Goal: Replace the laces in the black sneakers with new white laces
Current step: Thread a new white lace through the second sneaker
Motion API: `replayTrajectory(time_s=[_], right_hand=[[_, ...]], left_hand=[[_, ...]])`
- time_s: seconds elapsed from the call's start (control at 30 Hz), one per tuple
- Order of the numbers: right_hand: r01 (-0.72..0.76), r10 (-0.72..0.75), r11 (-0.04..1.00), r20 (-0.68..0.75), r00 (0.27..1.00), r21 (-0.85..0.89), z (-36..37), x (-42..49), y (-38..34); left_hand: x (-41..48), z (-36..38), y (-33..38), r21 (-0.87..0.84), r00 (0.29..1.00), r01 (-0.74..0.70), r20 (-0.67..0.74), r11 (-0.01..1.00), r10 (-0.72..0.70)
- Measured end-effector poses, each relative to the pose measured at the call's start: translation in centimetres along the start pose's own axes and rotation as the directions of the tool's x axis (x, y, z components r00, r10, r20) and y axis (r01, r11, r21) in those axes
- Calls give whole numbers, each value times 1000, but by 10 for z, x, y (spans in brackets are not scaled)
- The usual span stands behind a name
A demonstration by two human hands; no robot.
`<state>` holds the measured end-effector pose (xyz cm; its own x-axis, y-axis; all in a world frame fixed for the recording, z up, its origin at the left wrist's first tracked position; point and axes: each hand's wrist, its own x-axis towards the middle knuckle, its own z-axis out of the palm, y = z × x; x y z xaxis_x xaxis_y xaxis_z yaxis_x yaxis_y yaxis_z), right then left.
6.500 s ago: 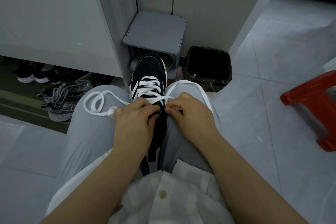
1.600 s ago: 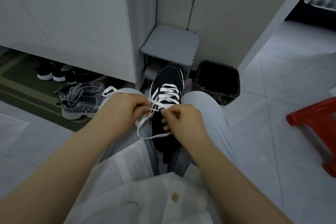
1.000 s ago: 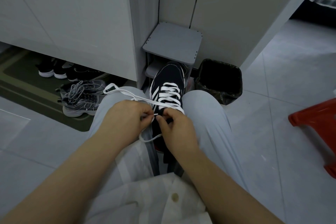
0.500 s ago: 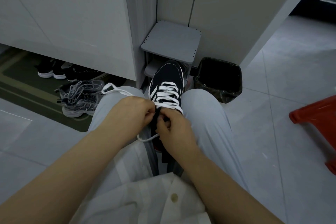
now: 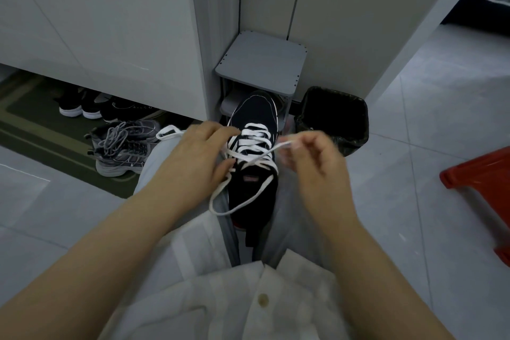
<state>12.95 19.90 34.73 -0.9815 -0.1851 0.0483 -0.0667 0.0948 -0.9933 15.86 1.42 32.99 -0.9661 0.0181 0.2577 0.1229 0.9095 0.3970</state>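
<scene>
Fingers (image 5: 293, 146) of the right hand (image 5: 314, 160) pinch one end of the white lace (image 5: 256, 153), which runs taut across the tongue from the left-side eyelets, while another stretch hangs in a loop over the shoe's opening. The left hand (image 5: 193, 157) lies with fingers loosely extended against the laced side of the black sneaker (image 5: 258, 116) — toe pointing away, wedged between the person's knees. Grey sneakers (image 5: 124, 144) sit on the floor to the left — a black bin (image 5: 334, 116) beyond the right knee.
</scene>
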Motion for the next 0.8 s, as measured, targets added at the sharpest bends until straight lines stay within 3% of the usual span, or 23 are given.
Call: replayTrajectory(time_s=[0.07, 0.13, 0.2, 0.27, 0.33, 0.4, 0.57, 0.8], right_hand=[[-95, 97, 915, 14, 995, 391, -15, 6, -16], [-67, 97, 838, -27, 995, 542, -33, 8, -27], [31, 9, 938, -116, 993, 344, -49, 10, -30], [150, -157, 980, -42, 987, -133, -49, 10, -24], [232, -153, 846, 198, 968, -480, -35, 9, -8], [297, -75, 686, 341, 937, -665, -13, 6, 9], [464, -270, 456, 379, 885, -760, 17, 9, 36], [482, -411, 461, 302, 860, -745, 15, 13, 41]], left_hand=[[9, -1, -5, 92, 998, -40, 61, 995, 34], [15, -7, -9, 94, 992, -27, 124, 995, 15], [17, -16, -11, -31, 988, 47, 148, 998, -42], [18, -25, -13, -170, 972, 132, 216, 977, -93], [17, -29, -13, -229, 956, 171, 273, 958, -105], [17, -30, -10, -230, 953, 177, 283, 957, -108], [17, -27, -2, -271, 954, 224, 257, 936, -154], [19, -32, -5, -437, 875, 372, 460, 819, -152]])
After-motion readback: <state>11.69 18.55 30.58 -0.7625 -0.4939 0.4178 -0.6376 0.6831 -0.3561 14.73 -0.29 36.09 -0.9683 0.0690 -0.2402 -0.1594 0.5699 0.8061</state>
